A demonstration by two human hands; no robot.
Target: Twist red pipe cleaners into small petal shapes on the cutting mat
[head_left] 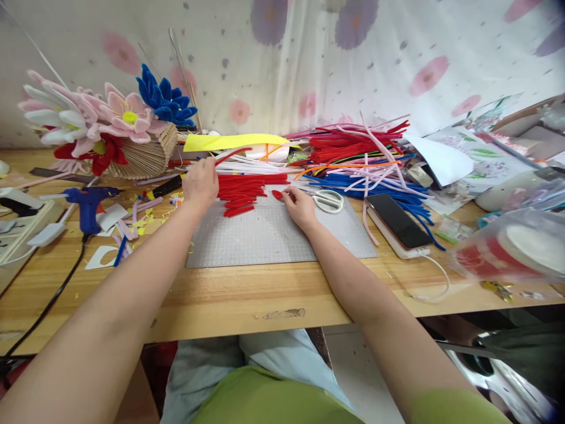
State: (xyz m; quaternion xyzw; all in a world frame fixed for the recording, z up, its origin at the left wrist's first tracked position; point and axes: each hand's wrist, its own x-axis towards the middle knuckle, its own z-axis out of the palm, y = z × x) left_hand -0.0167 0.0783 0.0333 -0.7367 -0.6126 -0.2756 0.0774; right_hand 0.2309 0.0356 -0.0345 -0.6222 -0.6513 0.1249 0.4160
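Over the far-left part of the grey cutting mat (256,244), my left hand (200,185) is closed on a red pipe cleaner (233,153), whose free end points to the right. My right hand (301,207) rests on the mat, its fingers pinching a small red folded piece of pipe cleaner (277,194). Between the two hands lies a pile of cut red pipe cleaners (247,189), side by side. Scissors with pale handles (329,201) lie just right of my right hand.
Behind the mat are bundles of red pipe cleaners (339,144) and blue pipe cleaners (375,197). A phone (399,221) and a bagged cup (507,253) stand at right. A blue glue gun (89,206), scraps and fuzzy flowers (128,115) occupy the left.
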